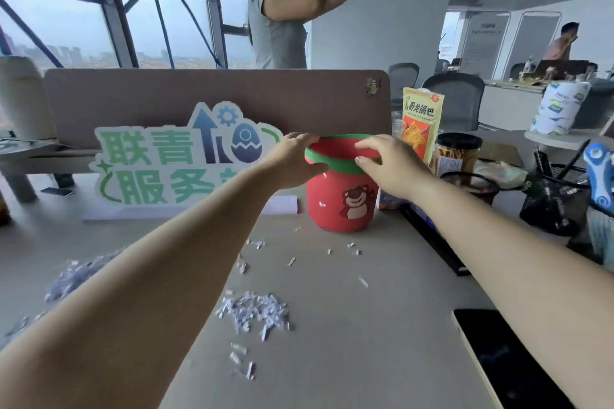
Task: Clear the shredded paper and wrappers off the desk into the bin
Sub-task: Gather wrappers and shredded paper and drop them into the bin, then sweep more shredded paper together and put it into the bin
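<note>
Hands on the rim of the red bin

Bin point(342, 199), red with a green rim band and a bear printed on its side, stands upright on the grey desk point(382, 325) toward the far edge, just in front of the brown partition point(216, 100). The left hand point(292, 161) grasps the rim on its left side, fingers curled over the green band and thumb against the outer wall. The right hand point(388, 166) lies over the rim on the right side, fingers spread across the band; whether it truly grips cannot be told.

Shredded paper point(254, 310) sits in a loose heap on the desk nearer the front edge, between the two forearms, with stray bits scattered up toward the bin's base. A second heap point(78, 272) lies toward the left edge, partly hidden behind the left forearm.

A green-lettered sign point(159, 163) leans against the partition to the left of the bin. Just right of the bin stand a yellow snack bag point(419, 119) and a black-lidded jar point(458, 153). A dark tablet point(511, 359) lies at the front right corner. Black mesh holders point(551, 202) stand near the right edge. Beyond the partition a person point(282, 16) stands with one arm raised
</note>
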Available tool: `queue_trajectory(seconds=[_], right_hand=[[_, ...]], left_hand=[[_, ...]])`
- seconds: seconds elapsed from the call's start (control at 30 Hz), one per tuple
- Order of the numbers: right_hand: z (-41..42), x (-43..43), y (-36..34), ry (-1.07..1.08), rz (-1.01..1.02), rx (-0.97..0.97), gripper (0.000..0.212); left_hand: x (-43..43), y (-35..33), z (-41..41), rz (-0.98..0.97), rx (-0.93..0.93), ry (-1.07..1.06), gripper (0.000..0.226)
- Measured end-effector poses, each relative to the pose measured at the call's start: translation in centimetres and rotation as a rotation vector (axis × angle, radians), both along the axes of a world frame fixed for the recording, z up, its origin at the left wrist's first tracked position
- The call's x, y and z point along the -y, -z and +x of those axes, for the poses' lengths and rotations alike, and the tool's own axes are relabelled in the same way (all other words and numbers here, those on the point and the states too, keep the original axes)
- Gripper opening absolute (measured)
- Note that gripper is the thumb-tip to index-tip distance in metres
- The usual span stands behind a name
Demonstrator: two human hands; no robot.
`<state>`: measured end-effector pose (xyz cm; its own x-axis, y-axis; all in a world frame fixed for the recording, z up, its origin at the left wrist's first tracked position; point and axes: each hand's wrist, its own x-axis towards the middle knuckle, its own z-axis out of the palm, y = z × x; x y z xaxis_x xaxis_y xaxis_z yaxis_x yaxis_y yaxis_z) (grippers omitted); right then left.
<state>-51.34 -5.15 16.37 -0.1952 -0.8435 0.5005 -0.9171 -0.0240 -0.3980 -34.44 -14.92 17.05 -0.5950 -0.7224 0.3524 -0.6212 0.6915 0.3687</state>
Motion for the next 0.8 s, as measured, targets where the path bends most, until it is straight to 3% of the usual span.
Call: queue_trajectory(seconds=[0.1,0.23,0.4,0.53,0.63,0.8], right_hand=[[1.8,-2.4,3.6,-0.019,0.029,0.052,0.034],[4.4,-4.8,9.8,0.0,0.351,0.135,0.049],[7.6,-7.6,13.8,-0.096,0.647,0.125,0.072],[9.8,-9.8,14.2,-0.186,0.699,0.083,0.078],[11.5,-11.9,14.7,-0.263,0.744,0.086,0.102],[14.2,-15.1,15.0,-0.401,0.705,-0.118,0.109]], left_hand=[[-3.2,3.6,4.7,0.023,0.051,-0.034,0.066],[-7.2,10.3,10.6,0.159,0.25,-0.079,0.071],[-10.8,14.8,14.9,0.29,0.305,-0.098,0.076],[-12.1,15.8,15.9,0.279,0.324,-0.066,0.077],[-12.8,16.8,16.4,0.236,0.311,-0.038,0.069],[-14.9,17.0,17.5,0.167,0.272,-0.111,0.065]])
